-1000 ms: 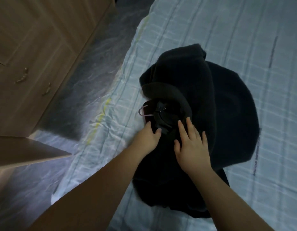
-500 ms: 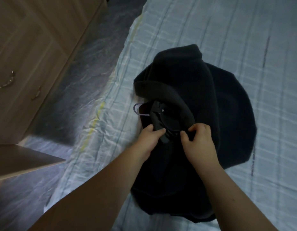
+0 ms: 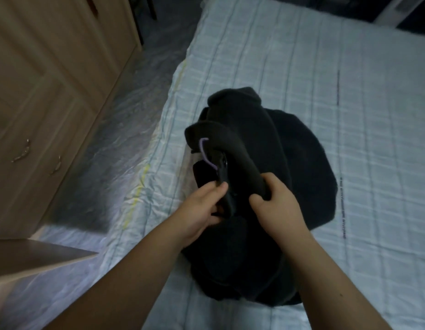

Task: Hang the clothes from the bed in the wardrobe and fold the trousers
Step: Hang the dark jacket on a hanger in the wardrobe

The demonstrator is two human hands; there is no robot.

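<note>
Hanger (image 3: pixel 207 154) mostly buried in dark garment (image 3: pixel 290 177); left hand (image 3: pixel 202 210) fingers hidden underneath.

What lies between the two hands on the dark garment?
In the head view, the black hanger sits between the left hand and right hand, on the dark garment; its purple hook points away.

A crinkled sheet of plastic (image 3: pixel 135 120) covers the floor between the furniture and the mattress edge, catching pale light (brightest near the lower left). A slanted wooden panel (image 3: pixel 37 258) juts in at the lower left. White furniture (image 3: pixel 397 8) shows dimly at top right.
</note>
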